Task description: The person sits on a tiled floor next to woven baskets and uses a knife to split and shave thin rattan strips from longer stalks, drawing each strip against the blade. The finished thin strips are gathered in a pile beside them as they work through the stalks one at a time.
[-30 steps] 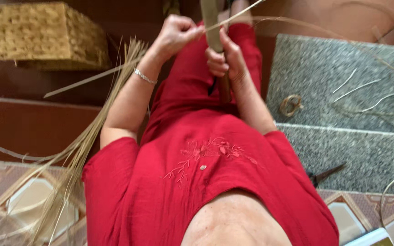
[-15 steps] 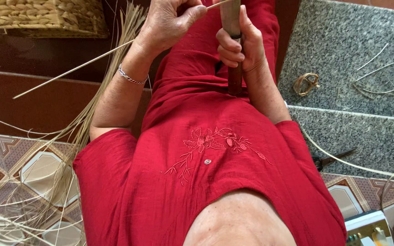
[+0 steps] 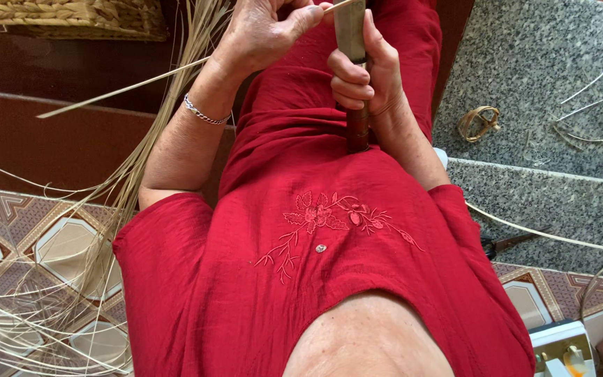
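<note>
My left hand, with a silver bracelet on the wrist, pinches a long thin pale cane strip that runs off to the lower left. My right hand is closed around a knife. Its dark wooden handle points toward my red embroidered shirt, and its blade stands up beside my left thumb. The strip meets the blade at the top edge, where the contact is partly cut off.
A bundle of loose cane strips fans over the patterned tile floor at the left. A woven basket sits top left. Grey granite steps on the right hold a small strip coil and dark scissors.
Both hands have shifted toward the top of the view and look larger. The strip's free end has swung lower and further left. The grip on the knife is unchanged.
</note>
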`<state>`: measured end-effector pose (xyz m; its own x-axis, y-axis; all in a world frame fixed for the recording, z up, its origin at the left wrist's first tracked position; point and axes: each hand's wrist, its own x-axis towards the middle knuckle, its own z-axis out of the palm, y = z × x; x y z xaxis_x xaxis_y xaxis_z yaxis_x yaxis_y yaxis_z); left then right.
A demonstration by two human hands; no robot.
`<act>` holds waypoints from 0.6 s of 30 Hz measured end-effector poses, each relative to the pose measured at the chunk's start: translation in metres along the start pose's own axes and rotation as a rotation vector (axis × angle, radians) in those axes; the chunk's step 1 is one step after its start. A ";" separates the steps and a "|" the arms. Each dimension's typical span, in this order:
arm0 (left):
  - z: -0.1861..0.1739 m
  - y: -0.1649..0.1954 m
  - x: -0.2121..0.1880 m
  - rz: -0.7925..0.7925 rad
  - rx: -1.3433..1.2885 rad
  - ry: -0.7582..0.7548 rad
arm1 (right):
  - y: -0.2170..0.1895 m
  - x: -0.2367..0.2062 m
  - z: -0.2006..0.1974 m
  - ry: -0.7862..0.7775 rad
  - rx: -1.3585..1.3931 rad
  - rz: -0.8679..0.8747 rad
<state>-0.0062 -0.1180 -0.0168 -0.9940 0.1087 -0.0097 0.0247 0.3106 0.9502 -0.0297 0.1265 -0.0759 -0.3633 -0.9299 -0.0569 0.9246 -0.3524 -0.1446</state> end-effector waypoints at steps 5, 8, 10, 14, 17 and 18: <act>0.000 0.002 0.000 -0.021 -0.021 -0.045 | 0.004 0.000 -0.004 0.014 -0.048 -0.012; 0.000 0.001 0.000 0.019 -0.017 -0.048 | 0.006 0.001 -0.007 0.016 -0.057 -0.015; 0.001 -0.002 -0.001 0.006 -0.009 -0.050 | 0.008 0.002 -0.010 0.026 -0.090 -0.034; 0.002 -0.009 -0.002 -0.016 -0.020 -0.043 | 0.013 0.003 -0.018 0.003 -0.071 -0.036; 0.005 -0.012 -0.002 -0.016 0.017 -0.022 | 0.015 0.006 -0.021 -0.015 -0.109 -0.048; 0.006 -0.012 -0.001 -0.007 -0.012 -0.024 | 0.015 0.006 -0.021 -0.004 -0.117 -0.054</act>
<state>-0.0046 -0.1166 -0.0296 -0.9914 0.1289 -0.0239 0.0160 0.2998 0.9539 -0.0204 0.1173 -0.0991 -0.4113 -0.9105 -0.0420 0.8841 -0.3874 -0.2612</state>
